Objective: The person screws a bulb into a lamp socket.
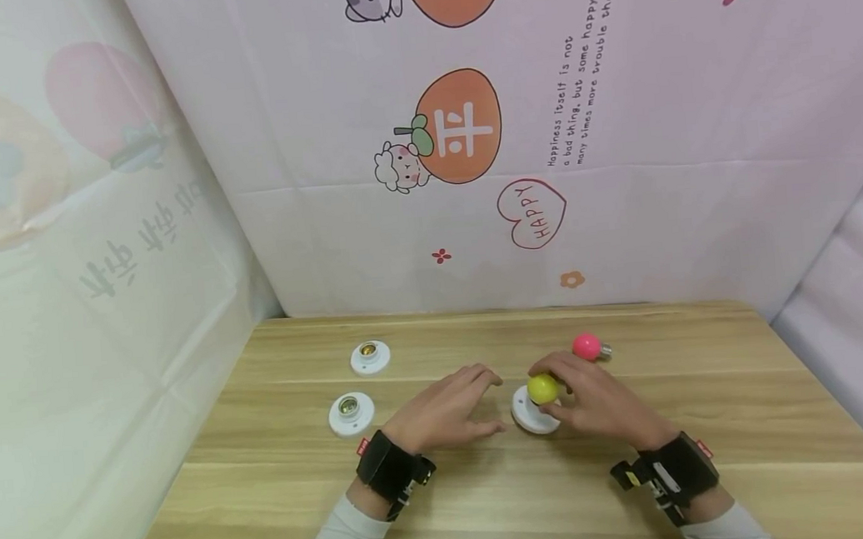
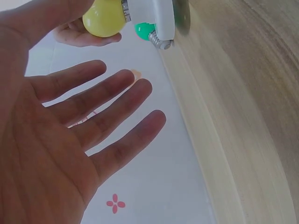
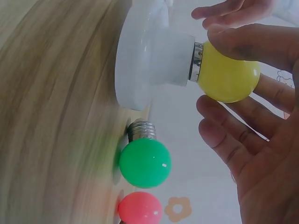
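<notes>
A yellow light bulb (image 1: 542, 389) stands in the mouth of a round white lamp socket (image 1: 529, 417), with a band of its metal base showing above the rim in the right wrist view. My right hand (image 1: 598, 400) holds the bulb's globe, the thumb on one side and fingers on the other. To the left of that socket hovers my left hand (image 1: 445, 410), its fingers spread and nothing in its palm. A green bulb (image 3: 145, 163) lies beside the socket on the table; in the head view my right hand hides it.
A pink bulb (image 1: 585, 346) lies behind my right hand. Two more white lamp sockets, one nearer (image 1: 351, 414) and one farther back (image 1: 370, 358), sit on the left of the wooden table (image 1: 494, 516). A printed cloth (image 1: 355, 250) hangs along the back edge.
</notes>
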{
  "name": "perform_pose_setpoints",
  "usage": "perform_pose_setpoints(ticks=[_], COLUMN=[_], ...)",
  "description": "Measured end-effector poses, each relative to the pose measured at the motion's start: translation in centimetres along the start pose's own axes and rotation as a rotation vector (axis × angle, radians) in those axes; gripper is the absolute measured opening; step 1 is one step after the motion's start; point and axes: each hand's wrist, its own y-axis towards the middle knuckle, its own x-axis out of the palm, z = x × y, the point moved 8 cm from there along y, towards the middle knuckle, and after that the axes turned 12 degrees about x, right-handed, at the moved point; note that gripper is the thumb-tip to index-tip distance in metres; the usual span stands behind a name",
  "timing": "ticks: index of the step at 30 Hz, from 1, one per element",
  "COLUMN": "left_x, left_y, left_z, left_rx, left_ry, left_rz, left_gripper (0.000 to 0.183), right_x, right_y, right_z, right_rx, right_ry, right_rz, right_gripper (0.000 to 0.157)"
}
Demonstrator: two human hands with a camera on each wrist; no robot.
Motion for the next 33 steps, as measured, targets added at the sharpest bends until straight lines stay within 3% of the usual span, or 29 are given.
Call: perform_pose_setpoints(ticks=[12,33], left_x=[0.2,0.1], left_y=[-0.1,-0.5], left_z=[-0.2,-0.6], left_rx=[-0.026,-0.023], left_ry=[-0.012,-0.02], left_rz=[-0.029,-0.015], left_gripper=[0.057,0.051], right_x=[0.1,0.1], right_y=[-0.1,-0.2], right_z=[0.7,1.2], right_rx=[0.054,0.118], right_ry=[-0.014,-0.041], right_rz=[-0.018,-0.035], right_gripper=[0.049,0.056])
